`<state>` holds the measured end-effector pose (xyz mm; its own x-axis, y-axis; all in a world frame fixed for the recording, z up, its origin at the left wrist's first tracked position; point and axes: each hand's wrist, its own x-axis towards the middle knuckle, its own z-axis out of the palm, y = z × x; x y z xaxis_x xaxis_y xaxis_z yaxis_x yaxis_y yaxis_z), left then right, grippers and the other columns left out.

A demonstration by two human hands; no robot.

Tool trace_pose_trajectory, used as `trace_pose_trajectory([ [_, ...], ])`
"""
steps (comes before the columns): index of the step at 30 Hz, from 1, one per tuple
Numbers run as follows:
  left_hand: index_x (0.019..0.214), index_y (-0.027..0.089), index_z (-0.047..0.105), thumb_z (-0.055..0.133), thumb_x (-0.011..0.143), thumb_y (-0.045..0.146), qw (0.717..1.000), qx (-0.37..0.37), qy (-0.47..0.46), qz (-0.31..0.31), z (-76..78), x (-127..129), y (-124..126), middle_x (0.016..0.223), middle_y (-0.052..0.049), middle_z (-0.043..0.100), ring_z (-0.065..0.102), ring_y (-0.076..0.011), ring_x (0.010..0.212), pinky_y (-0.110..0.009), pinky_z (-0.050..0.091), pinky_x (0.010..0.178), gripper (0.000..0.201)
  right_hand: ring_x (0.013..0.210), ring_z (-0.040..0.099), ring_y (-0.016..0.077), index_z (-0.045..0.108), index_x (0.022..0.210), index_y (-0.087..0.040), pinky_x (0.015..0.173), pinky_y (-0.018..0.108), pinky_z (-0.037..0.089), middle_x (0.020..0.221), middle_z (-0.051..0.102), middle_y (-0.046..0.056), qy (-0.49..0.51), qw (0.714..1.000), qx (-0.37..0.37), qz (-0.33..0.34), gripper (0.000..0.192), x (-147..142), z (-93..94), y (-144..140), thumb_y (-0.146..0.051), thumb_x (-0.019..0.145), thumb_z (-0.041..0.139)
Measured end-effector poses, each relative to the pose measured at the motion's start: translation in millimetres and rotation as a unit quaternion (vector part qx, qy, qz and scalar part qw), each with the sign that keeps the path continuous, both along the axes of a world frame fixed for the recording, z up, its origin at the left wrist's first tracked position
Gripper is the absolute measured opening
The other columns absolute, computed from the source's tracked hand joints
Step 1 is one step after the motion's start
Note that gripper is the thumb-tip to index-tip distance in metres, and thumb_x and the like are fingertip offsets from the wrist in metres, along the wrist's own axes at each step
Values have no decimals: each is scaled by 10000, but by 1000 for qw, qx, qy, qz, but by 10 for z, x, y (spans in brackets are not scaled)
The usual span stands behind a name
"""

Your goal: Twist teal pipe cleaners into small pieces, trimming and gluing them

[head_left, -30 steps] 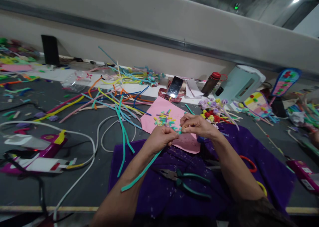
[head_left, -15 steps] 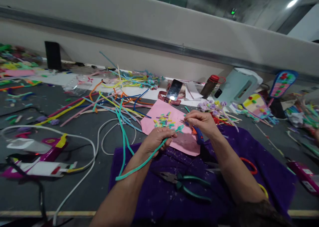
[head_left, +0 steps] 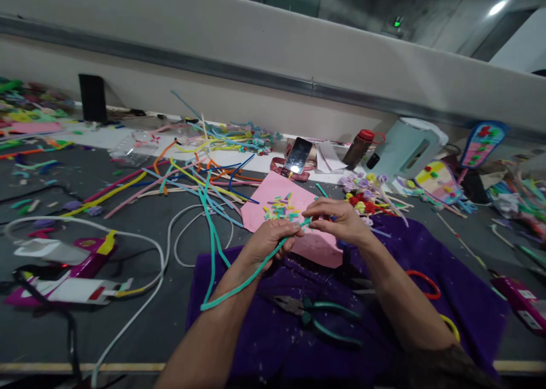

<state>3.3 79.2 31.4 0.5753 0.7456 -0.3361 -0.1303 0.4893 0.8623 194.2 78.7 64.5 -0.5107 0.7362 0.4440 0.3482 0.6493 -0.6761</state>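
My left hand point(head_left: 268, 242) is closed around a long teal strip point(head_left: 239, 284) that trails down over my forearm to a free end near the purple cloth point(head_left: 447, 298). My right hand point(head_left: 339, 221) pinches the strip's upper end point(head_left: 306, 224) with its fingertips, close beside the left hand. Both hands hover over the near corner of a pink sheet point(head_left: 318, 247). A small heap of short coloured cut pieces point(head_left: 281, 207) lies on that sheet. Teal-handled pliers point(head_left: 318, 315) rest on the cloth below my hands.
Long coloured strips point(head_left: 200, 173) sprawl to the left. A white cable point(head_left: 149, 286) and a magenta glue gun point(head_left: 72, 264) lie at the near left. Behind the sheet are a phone point(head_left: 298, 153), a bottle point(head_left: 358, 144), a white kettle point(head_left: 407, 147) and small flowers point(head_left: 362, 193).
My right hand pulled away to the right half a second ago, then came back to the strip's end. My left hand shifted slightly down, and the strip's tail swung left.
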Motion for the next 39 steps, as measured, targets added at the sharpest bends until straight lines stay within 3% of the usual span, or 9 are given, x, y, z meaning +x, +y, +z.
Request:
trace_pose_trajectory([
  [15, 724, 126, 611, 590, 681, 365, 999, 24, 3, 22, -23, 9, 1, 372, 50, 438, 305, -33, 290, -155, 168, 311, 244, 721, 578, 127, 651, 949, -186, 581, 234, 447, 853, 638, 53, 4, 1000, -4, -26, 202, -12, -69, 22, -238, 760, 602],
  [39, 743, 125, 611, 575, 692, 370, 997, 54, 19, 44, -27, 13, -6, 392, 48, 454, 314, -37, 296, -160, 185, 316, 252, 705, 576, 130, 658, 907, -182, 606, 251, 447, 802, 644, 48, 14, 999, -4, -31, 171, -36, -104, 48, -247, 768, 583],
])
